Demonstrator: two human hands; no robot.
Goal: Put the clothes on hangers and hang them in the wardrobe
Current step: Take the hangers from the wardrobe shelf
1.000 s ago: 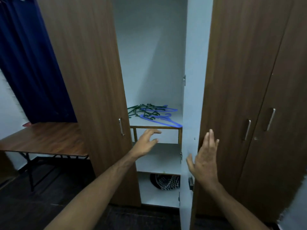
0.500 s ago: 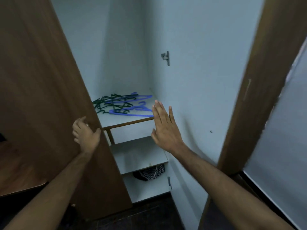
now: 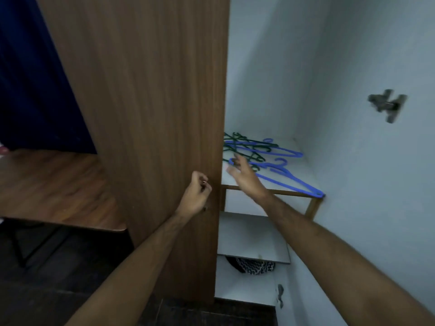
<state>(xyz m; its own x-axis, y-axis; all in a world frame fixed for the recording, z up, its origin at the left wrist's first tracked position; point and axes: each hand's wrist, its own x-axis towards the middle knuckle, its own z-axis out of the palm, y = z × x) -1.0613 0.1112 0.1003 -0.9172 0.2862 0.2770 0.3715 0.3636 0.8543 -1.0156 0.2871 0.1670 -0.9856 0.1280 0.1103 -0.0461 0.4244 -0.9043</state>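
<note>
- Right hand [image 3: 244, 178], centre of the frame, now reaching in over the shelf [image 3: 303, 170]; half a second ago held flat and upright in front of the shelf edge.
- Fingers loosely spread and slightly bent, tips at the nearest blue hanger [image 3: 292, 178]; cannot tell whether touching it.
- Left hand [image 3: 196, 196], just left of centre, fingers curled in against the brown wardrobe door [image 3: 146, 102], gripping nothing visible; earlier hooked round that door's edge.
- Hangers, blue and green [image 3: 242, 142], heaped as before on the shelf, right of centre.
- Patterned cloth [image 3: 253, 265] low in the wardrobe, lower centre, unmoved.
- Wooden table [image 3: 51, 184] back in view at left.
</note>
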